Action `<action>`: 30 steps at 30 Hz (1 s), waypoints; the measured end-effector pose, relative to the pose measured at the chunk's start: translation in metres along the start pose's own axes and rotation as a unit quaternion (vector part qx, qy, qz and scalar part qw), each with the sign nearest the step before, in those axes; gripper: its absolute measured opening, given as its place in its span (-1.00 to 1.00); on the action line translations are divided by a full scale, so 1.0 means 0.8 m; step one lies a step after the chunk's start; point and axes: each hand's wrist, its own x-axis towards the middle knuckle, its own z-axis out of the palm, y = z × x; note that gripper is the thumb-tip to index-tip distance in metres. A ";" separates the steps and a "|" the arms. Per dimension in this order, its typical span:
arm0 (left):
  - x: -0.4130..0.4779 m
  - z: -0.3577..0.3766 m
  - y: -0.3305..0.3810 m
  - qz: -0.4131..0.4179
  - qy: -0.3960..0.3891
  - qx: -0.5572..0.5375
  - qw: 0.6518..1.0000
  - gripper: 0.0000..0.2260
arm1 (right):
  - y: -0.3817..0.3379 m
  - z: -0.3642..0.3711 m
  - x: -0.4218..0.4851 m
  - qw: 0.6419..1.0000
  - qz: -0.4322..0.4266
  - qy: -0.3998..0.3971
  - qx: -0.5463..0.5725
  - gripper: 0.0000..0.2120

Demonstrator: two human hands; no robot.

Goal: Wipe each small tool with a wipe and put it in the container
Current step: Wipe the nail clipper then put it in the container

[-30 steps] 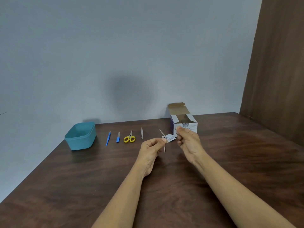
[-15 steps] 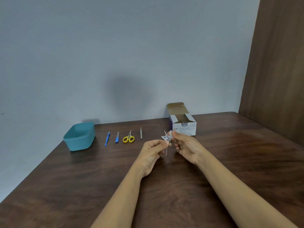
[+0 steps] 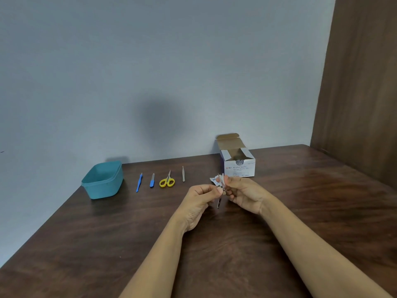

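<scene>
My left hand (image 3: 198, 202) pinches a thin metal tool (image 3: 219, 202) that hangs nearly upright above the table. My right hand (image 3: 242, 194) pinches a white wipe (image 3: 217, 180) wrapped around the tool's upper part. The teal container (image 3: 103, 179) stands at the far left. A row of small tools lies beside it: a blue pick (image 3: 139, 182), a blue file (image 3: 152, 180), yellow scissors (image 3: 167, 181) and grey tweezers (image 3: 183, 176).
An open box of alcohol swabs (image 3: 238, 163) stands behind my right hand near the wall. The dark wooden table (image 3: 86, 244) meets a grey wall at the back and a brown wooden panel (image 3: 361, 82) at the right.
The hands have come together. The wipe moved from beside the tool onto its upper part, and the tool swung from tilted to nearly upright.
</scene>
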 end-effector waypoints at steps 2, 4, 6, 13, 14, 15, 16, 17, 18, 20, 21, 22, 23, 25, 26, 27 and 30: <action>0.000 0.001 0.000 0.003 -0.005 0.004 1.000 -0.86 | 0.000 -0.001 0.001 1.000 0.004 0.002 0.000 -0.83; -0.001 0.002 0.001 0.005 -0.012 0.014 1.000 -0.84 | 0.001 -0.003 0.002 1.000 0.008 0.002 -0.002 -0.85; -0.002 0.002 0.001 0.005 -0.014 0.020 1.000 -0.85 | 0.002 -0.004 0.002 1.000 0.008 -0.008 -0.012 -0.85; 0.000 0.002 0.001 -0.006 -0.011 0.015 1.000 -0.90 | 0.002 -0.012 0.001 0.999 0.006 -0.050 -0.018 -0.83; 0.000 0.002 0.001 -0.009 -0.009 0.014 1.000 -0.90 | 0.003 -0.012 0.001 0.998 0.005 -0.054 -0.016 -0.84; 0.000 0.002 0.001 -0.013 -0.007 0.013 1.000 -0.91 | 0.003 -0.013 0.001 0.998 0.004 -0.057 -0.016 -0.84; 0.001 0.002 0.000 -0.015 -0.003 0.013 1.000 -0.91 | 0.003 -0.013 0.001 0.998 0.003 -0.059 -0.016 -0.84; 0.002 0.001 0.000 -0.017 0.000 0.013 1.000 -0.92 | 0.004 -0.013 0.001 0.998 0.001 -0.061 -0.017 -0.85; 0.003 0.001 -0.001 -0.018 0.004 0.012 1.000 -0.92 | 0.004 -0.013 0.001 0.998 -0.002 -0.060 -0.017 -0.87; 0.003 0.001 -0.003 -0.017 0.009 0.011 1.000 -0.90 | 0.005 -0.012 0.000 0.998 -0.017 -0.056 -0.020 -0.89; 0.003 0.002 -0.003 -0.016 0.009 0.011 1.000 -0.89 | 0.006 -0.010 0.000 0.998 -0.026 -0.053 -0.024 -0.90; 0.004 0.003 -0.003 -0.013 0.007 0.012 1.000 -0.89 | 0.006 -0.008 -0.001 0.998 -0.036 -0.050 -0.029 -0.90; 0.004 0.004 -0.004 -0.010 0.007 0.013 1.000 -0.90 | 0.006 -0.006 -0.001 0.997 -0.048 -0.043 -0.035 -0.88; 0.005 0.005 -0.005 -0.005 0.018 0.016 1.000 -0.90 | 0.008 0.000 0.001 0.996 -0.073 -0.014 -0.042 -0.77; 0.006 0.005 -0.005 -0.002 0.030 0.015 0.999 -0.89 | 0.009 0.003 0.003 0.996 -0.084 0.004 -0.039 -0.73; 0.007 0.005 -0.006 -0.001 0.044 0.011 0.999 -0.88 | 0.011 0.006 0.005 0.995 -0.092 0.021 -0.031 -0.70; 0.010 0.004 -0.008 0.003 0.081 -0.012 0.997 -0.88 | 0.015 0.015 0.009 0.992 -0.109 0.061 0.006 -0.73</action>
